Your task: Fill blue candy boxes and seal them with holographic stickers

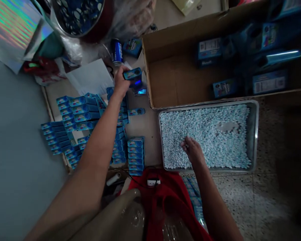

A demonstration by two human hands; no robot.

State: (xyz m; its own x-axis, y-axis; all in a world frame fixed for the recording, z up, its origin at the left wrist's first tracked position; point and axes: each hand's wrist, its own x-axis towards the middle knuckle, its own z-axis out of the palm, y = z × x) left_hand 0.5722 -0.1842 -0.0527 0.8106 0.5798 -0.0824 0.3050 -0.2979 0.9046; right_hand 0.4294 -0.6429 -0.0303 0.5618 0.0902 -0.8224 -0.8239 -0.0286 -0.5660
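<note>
My left hand is closed around a small blue printed box, near the left side of the cardboard carton. Just below that box a blue glow shows, beside a small dark device with a lit display. My right hand is over the metal tray, low at the heap of small pale blue and white pieces. Its fingers are drawn together; whatever lies between them is too small to make out. Rows of similar blue boxes lie under and beside my left forearm.
A large cardboard carton with several blue boxes stands behind the tray. A blue can, a white sheet and a dark red pot are at the back left. Another stack of boxes sits at the table's near edge.
</note>
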